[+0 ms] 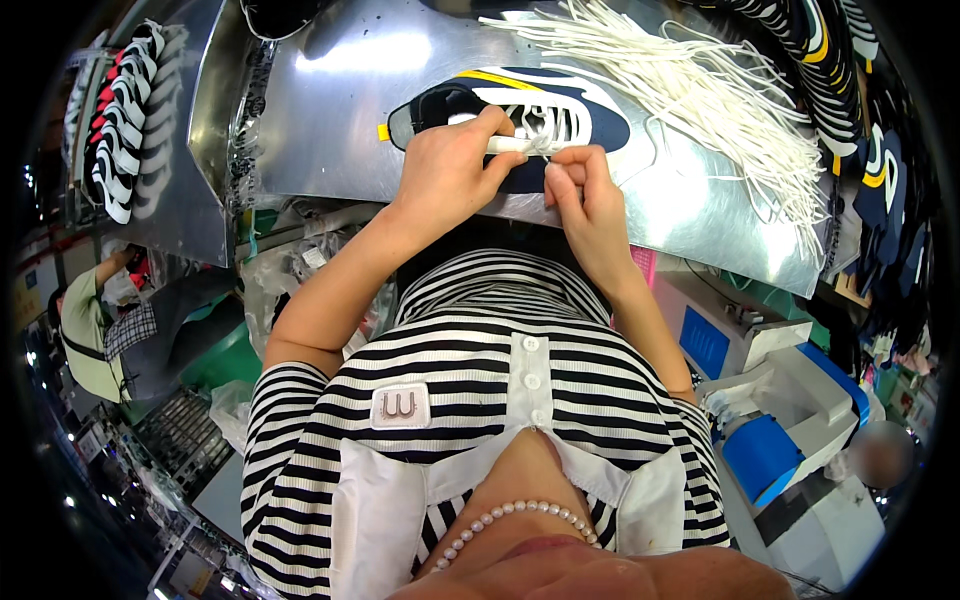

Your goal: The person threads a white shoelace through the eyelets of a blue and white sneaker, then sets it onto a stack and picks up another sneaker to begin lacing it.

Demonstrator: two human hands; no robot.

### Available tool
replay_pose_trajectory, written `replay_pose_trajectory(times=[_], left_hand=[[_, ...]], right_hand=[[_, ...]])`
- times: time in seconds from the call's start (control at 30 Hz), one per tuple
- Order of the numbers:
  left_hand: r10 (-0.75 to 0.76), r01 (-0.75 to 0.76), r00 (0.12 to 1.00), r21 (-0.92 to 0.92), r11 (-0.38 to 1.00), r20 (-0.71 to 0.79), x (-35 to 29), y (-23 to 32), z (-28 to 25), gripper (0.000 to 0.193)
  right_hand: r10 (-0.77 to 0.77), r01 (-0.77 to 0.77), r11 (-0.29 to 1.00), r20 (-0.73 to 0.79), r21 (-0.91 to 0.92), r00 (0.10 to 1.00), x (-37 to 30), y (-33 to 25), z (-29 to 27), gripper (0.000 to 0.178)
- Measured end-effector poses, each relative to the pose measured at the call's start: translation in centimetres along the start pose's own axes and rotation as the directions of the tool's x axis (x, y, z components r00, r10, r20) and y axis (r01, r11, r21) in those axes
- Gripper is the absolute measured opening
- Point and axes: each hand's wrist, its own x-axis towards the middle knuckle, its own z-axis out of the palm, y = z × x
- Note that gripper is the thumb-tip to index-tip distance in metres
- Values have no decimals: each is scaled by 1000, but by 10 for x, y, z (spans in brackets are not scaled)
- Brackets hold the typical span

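Note:
A navy, white and yellow sneaker point(602, 122) lies on its side on the metal table, its toe to the right and a yellow tab at the heel. White lace point(562, 124) crosses its front eyelets. My left hand point(450, 170) is closed over the near side of the opening, thumb and forefinger pinching the white eyelet edge. Just right of it, my right hand point(588, 195) has its fingertips pressed together at the same edge, beside the lace. A thin end of lace seems to be between them, mostly hidden by the fingers.
A big heap of loose white shoelaces point(690, 90) spreads over the right of the metal table point(330, 130). Shoe pieces hang in rows point(885, 190) at the far right. At left stands a row of shoes point(122, 120). A blue and white machine point(765, 450) is at lower right; another person point(85, 320) is at left.

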Motion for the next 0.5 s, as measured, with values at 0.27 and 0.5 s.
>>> replay_pose_trajectory(times=[0.27, 0.5], left_hand=[[68, -67, 996, -22, 997, 59, 4, -3, -1, 28], [293, -293, 956, -39, 955, -2, 0, -3, 5, 23]], right_hand=[[71, -61, 988, 73, -142, 995, 7, 10, -5, 17], [233, -233, 972, 62, -18, 970, 29, 4, 12, 20]])
